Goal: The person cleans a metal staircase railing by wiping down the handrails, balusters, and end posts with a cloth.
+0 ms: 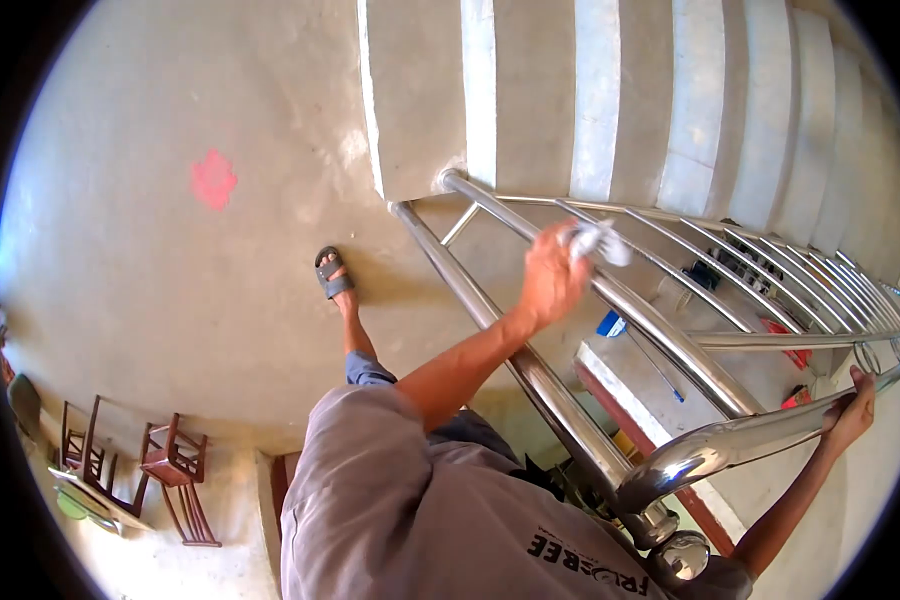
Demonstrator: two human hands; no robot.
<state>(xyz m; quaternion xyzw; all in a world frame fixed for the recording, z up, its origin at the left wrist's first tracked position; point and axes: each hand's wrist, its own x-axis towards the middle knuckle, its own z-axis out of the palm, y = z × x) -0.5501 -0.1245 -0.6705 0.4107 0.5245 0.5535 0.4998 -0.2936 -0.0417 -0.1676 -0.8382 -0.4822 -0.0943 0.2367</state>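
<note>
My left hand (pixel 555 278) is closed on a crumpled white cloth (pixel 598 243), beside a slanting metal post (pixel 650 318) of the stair railing. Over on the right, my right hand (pixel 850 410) wraps around the thick, shiny handrail (pixel 735 440). The handrail bends near my chest, above a round metal ball (pixel 679 556). Thin metal bars (pixel 715 262) run between the railing's longer tubes.
Concrete steps (pixel 525 100) with pale edges rise beyond the railing. A sandalled foot (pixel 333 272) stands on the floor near a pink mark (pixel 213 180). Wooden chairs (pixel 173 460) are at lower left. A blue object (pixel 611 324) lies beyond the bars.
</note>
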